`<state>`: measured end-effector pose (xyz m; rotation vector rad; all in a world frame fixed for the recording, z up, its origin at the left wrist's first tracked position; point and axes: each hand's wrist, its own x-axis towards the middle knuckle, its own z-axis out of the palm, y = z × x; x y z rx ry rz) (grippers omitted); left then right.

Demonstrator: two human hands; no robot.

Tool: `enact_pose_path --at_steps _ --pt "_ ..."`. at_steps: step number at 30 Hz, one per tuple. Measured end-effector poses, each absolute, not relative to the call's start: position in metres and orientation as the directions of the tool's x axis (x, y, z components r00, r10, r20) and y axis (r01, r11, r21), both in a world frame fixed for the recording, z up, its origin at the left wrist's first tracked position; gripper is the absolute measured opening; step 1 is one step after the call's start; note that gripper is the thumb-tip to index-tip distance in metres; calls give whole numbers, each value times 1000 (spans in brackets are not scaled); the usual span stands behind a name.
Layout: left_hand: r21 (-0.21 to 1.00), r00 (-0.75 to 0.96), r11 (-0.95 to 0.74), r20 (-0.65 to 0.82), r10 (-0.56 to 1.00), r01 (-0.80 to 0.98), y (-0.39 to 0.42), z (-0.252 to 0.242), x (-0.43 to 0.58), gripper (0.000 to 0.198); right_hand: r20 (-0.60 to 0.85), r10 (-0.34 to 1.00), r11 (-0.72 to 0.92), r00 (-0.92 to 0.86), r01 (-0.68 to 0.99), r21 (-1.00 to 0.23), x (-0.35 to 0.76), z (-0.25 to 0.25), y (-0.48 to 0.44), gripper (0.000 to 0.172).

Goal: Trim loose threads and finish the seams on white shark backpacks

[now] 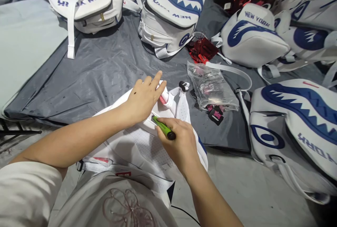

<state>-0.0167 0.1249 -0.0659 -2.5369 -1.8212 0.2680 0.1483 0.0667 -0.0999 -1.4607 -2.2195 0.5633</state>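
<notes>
A white backpack (131,142) lies in front of me, its strap side with dotted mesh facing up, partly over the edge of the grey-covered table. My left hand (144,95) rests on its upper part, fingers stretched out over the white fabric beside a red tag. In my right hand (181,139) is a green utility knife (165,128) with a black end. Its narrow tip points at the white fabric just below my left hand; whether it touches is hard to tell. A white strap with a black buckle (183,86) sticks up to the right of my hands.
Beyond, on the grey table cover (86,72), stand more white-and-blue backpacks (172,13). A clear plastic bag (213,83), small black-and-pink pieces (216,114) and red packaging (202,48) lie right of centre. Another large backpack (297,125) crowds the right side.
</notes>
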Motion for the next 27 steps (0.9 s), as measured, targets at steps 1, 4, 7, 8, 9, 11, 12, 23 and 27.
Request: enact_pose_path --at_steps 1,4,7,8,9,11,12,23,27 --pt "-104 309 -323 -132 942 941 125 -66 -17 76 126 928 360 -350 758 -544 148 -100 66 18" --pt "-107 305 -318 -127 944 942 125 -67 -17 74 139 930 357 -340 748 -559 147 -100 65 18" --pt "-107 317 -328 -111 942 939 124 -68 -17 77 126 933 350 -338 770 -534 146 -99 64 17" --pt "-105 320 -330 -107 942 938 124 -69 -18 78 123 933 350 -337 779 -521 146 -99 64 17" --pt "-103 320 -330 -106 942 938 124 -69 -18 79 123 932 353 -341 777 -522 146 -99 63 17" --pt "-104 314 -325 -111 943 940 124 -69 -18 79 126 929 359 -349 759 -544 146 -99 63 19" --pt "-105 314 -325 -113 943 940 124 -69 -18 79 128 929 357 -346 754 -552 146 -99 63 19" --pt "-112 316 -327 -104 943 938 123 -69 -18 75 149 940 328 -307 692 -643 149 -106 64 18" --pt "-116 321 -332 -102 942 936 122 -67 -18 75 121 950 288 -288 659 -695 150 -107 65 17"
